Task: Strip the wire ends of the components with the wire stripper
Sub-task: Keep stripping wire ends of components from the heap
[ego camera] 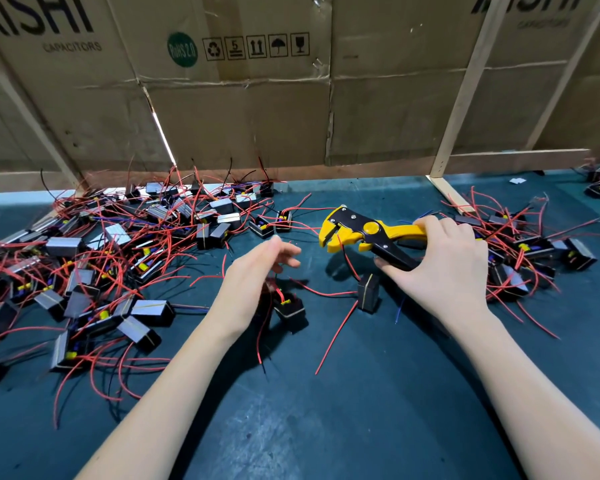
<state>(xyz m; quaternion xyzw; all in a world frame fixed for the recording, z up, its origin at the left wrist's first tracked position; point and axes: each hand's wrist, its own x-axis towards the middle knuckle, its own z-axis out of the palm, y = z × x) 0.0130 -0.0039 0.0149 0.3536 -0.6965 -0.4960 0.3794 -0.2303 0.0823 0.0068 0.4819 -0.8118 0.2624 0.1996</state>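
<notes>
My right hand (pixel 444 258) grips the handles of a yellow and black wire stripper (pixel 364 230), held above the mat with its jaws pointing left. A red wire runs from those jaws down to a small black component (pixel 368 292), which hangs or stands just below the tool. My left hand (pixel 257 271) hovers open, fingers loosely spread, left of the stripper and above another black component (pixel 290 310) with red wires. It holds nothing.
A large heap of black components with red wires (pixel 118 244) covers the left of the dark green mat (pixel 326 410). A smaller heap (pixel 527 258) lies at the right. Cardboard panels on wooden frames (pixel 243 109) wall off the back.
</notes>
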